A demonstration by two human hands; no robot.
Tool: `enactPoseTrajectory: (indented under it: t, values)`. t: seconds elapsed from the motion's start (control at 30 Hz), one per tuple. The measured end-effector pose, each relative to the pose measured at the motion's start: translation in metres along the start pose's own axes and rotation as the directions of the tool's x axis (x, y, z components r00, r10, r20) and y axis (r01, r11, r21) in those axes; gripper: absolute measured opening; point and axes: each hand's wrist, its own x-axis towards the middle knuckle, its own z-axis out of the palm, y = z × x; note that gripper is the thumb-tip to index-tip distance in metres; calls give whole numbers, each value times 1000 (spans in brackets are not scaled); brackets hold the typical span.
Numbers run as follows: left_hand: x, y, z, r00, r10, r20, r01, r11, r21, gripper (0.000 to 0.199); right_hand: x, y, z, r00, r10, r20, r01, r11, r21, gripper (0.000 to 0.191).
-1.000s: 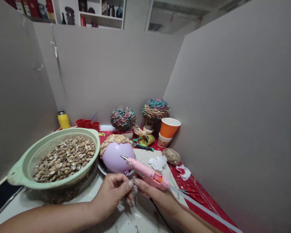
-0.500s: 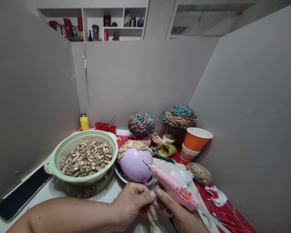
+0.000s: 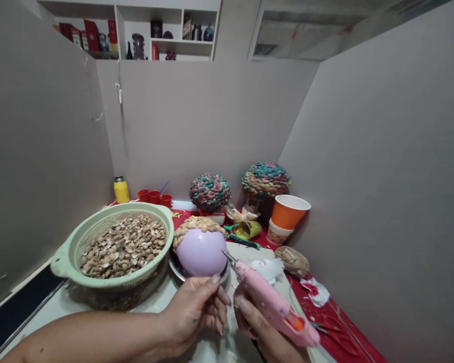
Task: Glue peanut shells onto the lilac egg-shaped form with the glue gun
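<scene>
My right hand [image 3: 263, 322] is wrapped round a pink hot glue gun [image 3: 268, 300], its metal nozzle pointing up and left toward a lilac balloon [image 3: 202, 252]. The nozzle tip is close to the balloon's right side; contact cannot be told. Nutshells [image 3: 196, 224], like peanut halves, cover the balloon's top. It rests in a metal bowl [image 3: 176, 267]. Just below the balloon, my left hand [image 3: 200, 310] has curled fingers with the thumb against the index finger; whatever may be between them is hidden. The balloon's knot is out of sight behind this hand.
A green colander [image 3: 70, 272] full of nutshells stands at left. Behind are two colourful shell-covered domes [image 3: 211, 191] [image 3: 265, 179], red cups [image 3: 154, 196] and a yellow bottle [image 3: 121, 190]. An orange paper bucket [image 3: 287, 214], twine [image 3: 293, 261] and scissors [image 3: 333, 330] lie right. Grey partitions enclose the table.
My hands have moved apart, the left one shifting left and up toward the balloon. The glue gun stays in my right hand. The whole view has shifted, with things appearing further left.
</scene>
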Motion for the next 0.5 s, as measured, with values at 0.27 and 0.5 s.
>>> enactPoseTrajectory:
  t: [0.27,0.5]
  values:
    - [-4,3,1,984,159,82,-174,956,237,53,11,-2,5,996,-15,-87,22,997,78,40]
    - [-16,10,2,940,282,191,-339,826,450,38,4,5,9,999,53,-12,-51,991,122,43]
